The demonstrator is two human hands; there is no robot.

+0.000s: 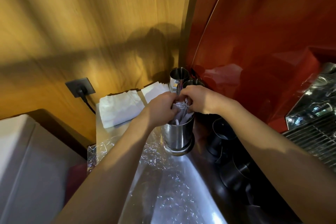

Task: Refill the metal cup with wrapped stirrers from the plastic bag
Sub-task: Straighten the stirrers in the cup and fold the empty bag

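Wall: wood panel [91, 14], with a dark socket [80, 87] and plug in it.
Napkins: white stacks [120, 108] on the worktop [190, 169], against the wall.
Right side: red espresso machine [263, 42], its drip grille [316, 138].
Behind: two steel jugs [179, 76].

metal cup [178, 137]: shiny steel, upright, frame centre.
wrapped stirrers [180, 112]: white paper, standing bunched in cup mouth.
plastic bag [163, 178]: clear, crinkled, flat, 6 o'clock of cup.

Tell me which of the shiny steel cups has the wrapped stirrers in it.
The nearest metal cup, under the left hand and right hand; white wrapped stirrers poke out. The two steel cups behind it show none.
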